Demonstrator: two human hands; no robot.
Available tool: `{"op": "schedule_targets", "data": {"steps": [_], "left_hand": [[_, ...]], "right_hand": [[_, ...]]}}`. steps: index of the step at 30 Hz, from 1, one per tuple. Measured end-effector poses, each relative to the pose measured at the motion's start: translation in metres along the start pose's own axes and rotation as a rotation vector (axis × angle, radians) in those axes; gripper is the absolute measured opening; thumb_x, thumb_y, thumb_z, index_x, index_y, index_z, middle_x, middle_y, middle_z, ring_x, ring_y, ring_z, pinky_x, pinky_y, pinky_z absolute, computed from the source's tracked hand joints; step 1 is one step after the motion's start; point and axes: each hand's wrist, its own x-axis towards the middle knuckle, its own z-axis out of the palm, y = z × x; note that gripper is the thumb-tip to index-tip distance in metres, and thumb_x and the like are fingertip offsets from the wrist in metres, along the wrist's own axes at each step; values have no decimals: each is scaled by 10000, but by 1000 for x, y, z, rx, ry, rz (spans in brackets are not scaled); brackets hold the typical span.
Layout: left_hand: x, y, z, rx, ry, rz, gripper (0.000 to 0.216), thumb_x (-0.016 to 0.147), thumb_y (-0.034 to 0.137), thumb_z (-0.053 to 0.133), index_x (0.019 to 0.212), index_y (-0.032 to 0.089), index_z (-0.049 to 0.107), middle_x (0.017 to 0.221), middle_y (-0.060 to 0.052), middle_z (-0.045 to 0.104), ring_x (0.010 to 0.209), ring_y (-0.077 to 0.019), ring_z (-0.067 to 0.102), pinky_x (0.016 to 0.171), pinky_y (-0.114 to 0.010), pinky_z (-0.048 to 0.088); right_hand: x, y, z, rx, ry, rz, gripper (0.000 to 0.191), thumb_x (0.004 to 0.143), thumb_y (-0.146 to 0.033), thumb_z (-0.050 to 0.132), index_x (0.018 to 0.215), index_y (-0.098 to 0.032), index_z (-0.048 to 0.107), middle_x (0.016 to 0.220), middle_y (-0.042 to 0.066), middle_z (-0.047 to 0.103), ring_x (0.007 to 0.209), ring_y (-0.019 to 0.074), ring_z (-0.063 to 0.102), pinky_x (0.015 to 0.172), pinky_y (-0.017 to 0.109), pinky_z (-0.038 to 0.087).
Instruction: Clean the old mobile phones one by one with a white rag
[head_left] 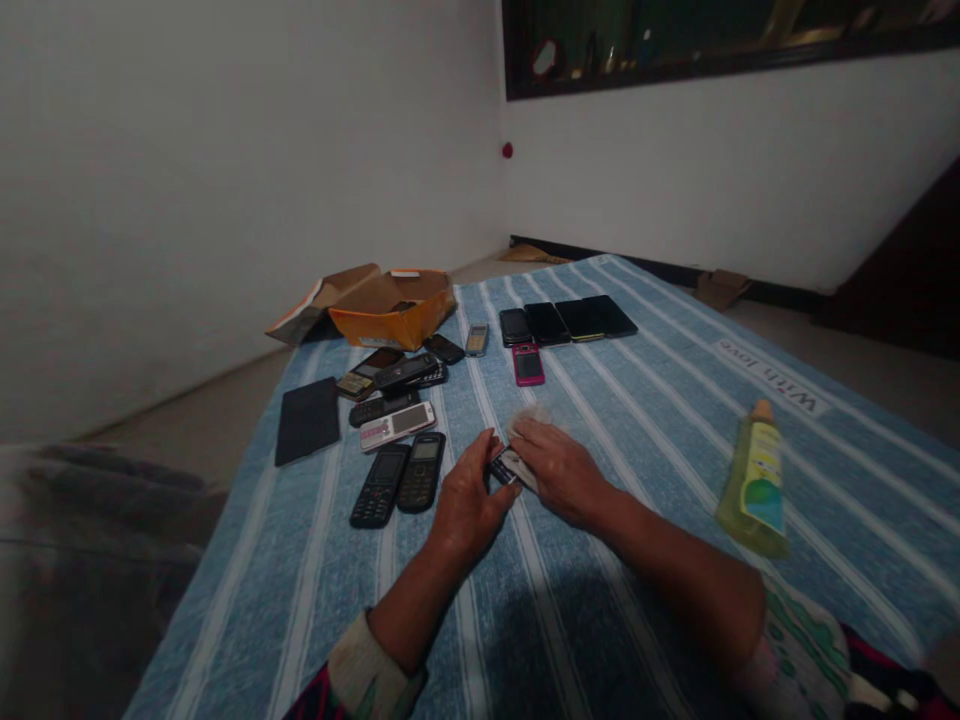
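My left hand [466, 500] pinches a small dark phone [504, 467] by its near end, just above the blue striped cloth [637, 420]. My right hand [559, 470] lies over the same phone with its fingers pressed on a pale cloth [529, 418] that pokes out beyond the fingertips. Two black keypad phones [397, 483] lie side by side just left of my left hand. A pink-and-white phone [396, 425] lies beyond them.
A yellow-green bottle [754, 480] lies on the cloth at the right. A row of dark smartphones [568, 320] and a pink phone [528, 364] sit further back. An open orange cardboard box [390, 305], a black tablet [307, 420] and several more phones [394, 378] are at the far left.
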Motion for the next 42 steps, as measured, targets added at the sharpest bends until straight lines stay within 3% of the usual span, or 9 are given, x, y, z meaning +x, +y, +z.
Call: {"op": "schedule_targets", "data": {"steps": [6,13,20,25,29,33,38,42], "left_hand": [[0,2,0,-11,5,-10,707,684,174,707,1350,168,469,1250,-129,635,1128,-274,636,1026,-459,482],[2,1,-1,49,20,7,684,698,222,683,1342,153,465,1319,-149,596,1160,-287,615,1038,-459,468],[3,6,-4,35,-25,17,664,730,286,683,1337,158,445,1274,-147,606,1150,-276,615,1022,-460,474],[5,13,-10,236,-19,51,542,776,425,654,1230,162,515,1207,-140,614,1142,-306,593,974,-494,496],[3,11,-7,389,-7,75,470,800,429,623,1167,144,543,1352,-185,522,1265,-350,504,1030,-526,450],[2,8,-4,450,-19,57,346,823,417,590,1043,150,598,1390,-193,490,1271,-361,504,1037,-508,452],[5,7,-4,419,-28,95,252,801,360,560,950,163,610,1367,-177,511,1232,-347,538,1028,-484,461],[10,9,-3,395,-26,72,254,779,373,584,906,155,609,1328,-187,540,1225,-344,540,1035,-466,451]], "right_hand": [[2,10,-4,-26,62,103,247,948,-184,463,1105,-121,644,1180,192,639,1129,278,600,954,446,515],[-1,-16,6,71,22,-112,339,904,-87,458,1219,-98,582,1253,199,611,1242,265,531,1066,460,429],[5,10,-5,130,30,-13,225,934,-219,529,1120,-158,640,1216,168,633,1227,255,541,1040,443,445],[8,23,-12,143,34,62,210,960,-255,495,1028,-152,664,1145,144,651,1130,226,602,964,364,499],[9,22,-13,100,21,79,213,963,-267,490,996,-144,662,1113,148,649,1089,233,612,932,367,510],[8,11,-12,41,-20,-11,176,943,-216,511,1030,-152,649,1142,152,642,1154,249,573,994,410,467],[9,1,-15,120,-125,-175,262,895,-95,516,1106,-191,638,1216,106,637,1216,215,535,1026,401,439],[13,16,-21,162,-146,-142,214,901,-185,585,1103,-176,656,1216,117,638,1177,207,563,1003,368,448]]}}
